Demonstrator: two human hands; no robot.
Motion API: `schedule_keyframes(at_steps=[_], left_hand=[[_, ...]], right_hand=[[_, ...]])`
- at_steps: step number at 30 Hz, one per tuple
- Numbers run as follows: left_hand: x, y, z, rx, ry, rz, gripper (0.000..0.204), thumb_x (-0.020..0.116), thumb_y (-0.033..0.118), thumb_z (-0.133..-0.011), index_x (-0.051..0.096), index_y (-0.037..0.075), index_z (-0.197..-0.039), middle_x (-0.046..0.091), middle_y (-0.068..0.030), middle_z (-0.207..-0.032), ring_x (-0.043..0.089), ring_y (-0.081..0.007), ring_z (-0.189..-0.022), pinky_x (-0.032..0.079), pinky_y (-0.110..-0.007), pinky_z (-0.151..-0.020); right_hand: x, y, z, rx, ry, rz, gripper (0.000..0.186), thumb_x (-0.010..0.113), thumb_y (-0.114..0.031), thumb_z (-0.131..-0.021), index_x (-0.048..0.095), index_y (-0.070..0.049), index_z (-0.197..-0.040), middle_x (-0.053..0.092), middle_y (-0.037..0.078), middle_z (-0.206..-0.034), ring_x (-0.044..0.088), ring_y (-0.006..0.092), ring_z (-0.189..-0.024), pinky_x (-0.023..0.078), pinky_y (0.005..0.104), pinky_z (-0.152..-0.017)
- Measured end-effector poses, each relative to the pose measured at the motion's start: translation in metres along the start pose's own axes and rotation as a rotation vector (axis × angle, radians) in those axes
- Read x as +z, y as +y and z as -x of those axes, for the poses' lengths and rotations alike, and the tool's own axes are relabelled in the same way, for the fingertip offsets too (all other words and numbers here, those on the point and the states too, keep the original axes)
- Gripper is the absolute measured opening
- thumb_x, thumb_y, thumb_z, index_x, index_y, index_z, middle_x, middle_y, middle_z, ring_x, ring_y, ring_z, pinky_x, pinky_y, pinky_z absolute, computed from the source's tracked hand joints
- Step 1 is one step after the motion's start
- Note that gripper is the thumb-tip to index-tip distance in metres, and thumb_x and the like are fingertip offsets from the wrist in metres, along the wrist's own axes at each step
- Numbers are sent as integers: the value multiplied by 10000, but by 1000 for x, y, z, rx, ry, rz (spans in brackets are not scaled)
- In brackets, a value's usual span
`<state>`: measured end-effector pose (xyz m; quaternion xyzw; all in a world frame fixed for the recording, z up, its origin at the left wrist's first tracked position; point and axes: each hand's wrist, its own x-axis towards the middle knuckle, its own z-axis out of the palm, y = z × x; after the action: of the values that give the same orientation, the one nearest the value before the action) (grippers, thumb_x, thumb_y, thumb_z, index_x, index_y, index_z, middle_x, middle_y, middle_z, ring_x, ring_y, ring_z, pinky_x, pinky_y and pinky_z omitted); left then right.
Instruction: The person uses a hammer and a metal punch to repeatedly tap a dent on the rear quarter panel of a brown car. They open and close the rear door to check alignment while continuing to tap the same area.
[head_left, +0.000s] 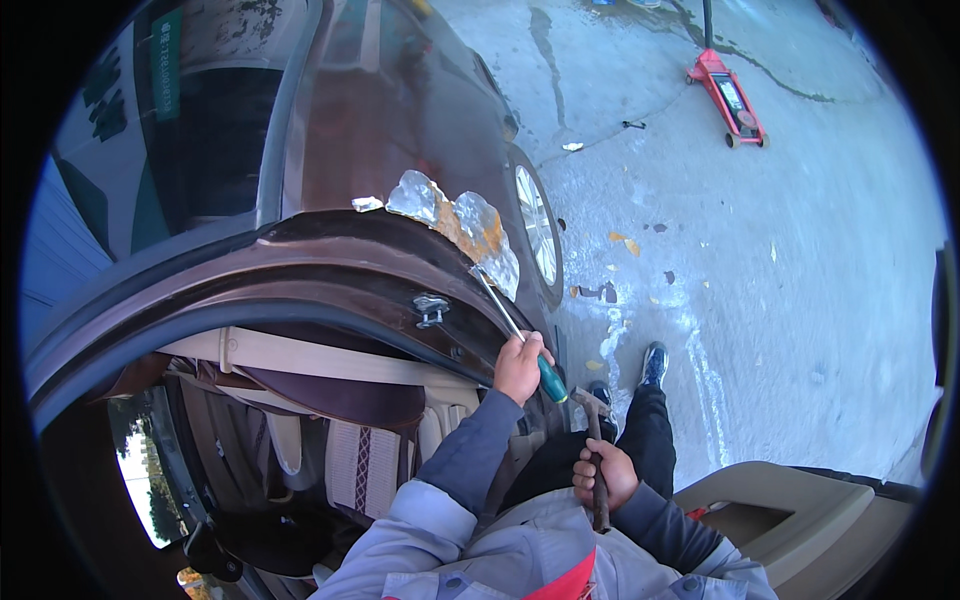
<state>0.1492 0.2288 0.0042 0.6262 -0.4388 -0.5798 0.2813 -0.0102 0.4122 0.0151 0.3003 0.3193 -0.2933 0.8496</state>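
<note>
My left hand [518,368] is closed round a screwdriver [552,381] with a green handle. Its metal shaft slants up and left, the tip at the lower edge of a scraped silver and rust-coloured patch [465,228] on the brown car's body [400,130]. Lower and to the right, my right hand [607,474] grips the handle of a hammer [596,425]. The hammer's head points up, close to the butt end of the screwdriver; I cannot tell whether they touch.
A door latch striker [431,310] sits on the door frame to the left of the screwdriver. Below are a seat belt [300,352] and seats; an open door [780,510] stands at lower right. On the concrete floor are paint flakes, leaves and a red floor jack [728,98].
</note>
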Motion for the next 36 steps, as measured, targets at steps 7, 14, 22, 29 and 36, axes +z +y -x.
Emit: schedule_keyframes(at_steps=[7,14,22,29,36], left_hand=[[-5,62,37,-98,-106,609,278,514,352,-1070,528,113,-929,564,-35,-652,526,-127,-578,422,-285,-549],[-26,110,49,-121,-350,1168,206,437,286,-1095,519,106,-1034,525,-8,-655,423,-137,-548,358,-288,-484],[-34,116,42,-68,-505,1401,166,441,254,-1081,533,116,-1067,561,-28,-678,472,-150,-571,378,-305,-510],[-32,129,40,-104,-433,1406,165,491,269,-1042,534,113,-1073,588,-34,-697,507,-160,-582,413,-309,-521],[-36,144,38,-141,-373,1400,195,510,237,-1001,521,74,-1107,603,-73,-723,571,-182,-636,482,-304,-580]], right_hand=[[13,-10,23,-146,106,128,217,509,-344,-997,463,-155,-899,450,19,-586,448,179,-487,350,339,-445],[47,-24,63,-376,143,327,236,486,-340,-1008,476,-132,-897,454,40,-553,439,191,-433,340,336,-408],[94,-39,102,-716,147,724,253,475,-301,-1032,503,-81,-910,498,58,-550,463,176,-394,388,311,-379],[159,-41,150,-1224,203,1132,152,500,-169,-1036,511,-35,-965,521,39,-573,476,113,-413,408,263,-407],[166,-39,160,-1665,129,1462,90,624,4,-918,562,-14,-981,587,45,-694,579,115,-561,463,263,-539]])
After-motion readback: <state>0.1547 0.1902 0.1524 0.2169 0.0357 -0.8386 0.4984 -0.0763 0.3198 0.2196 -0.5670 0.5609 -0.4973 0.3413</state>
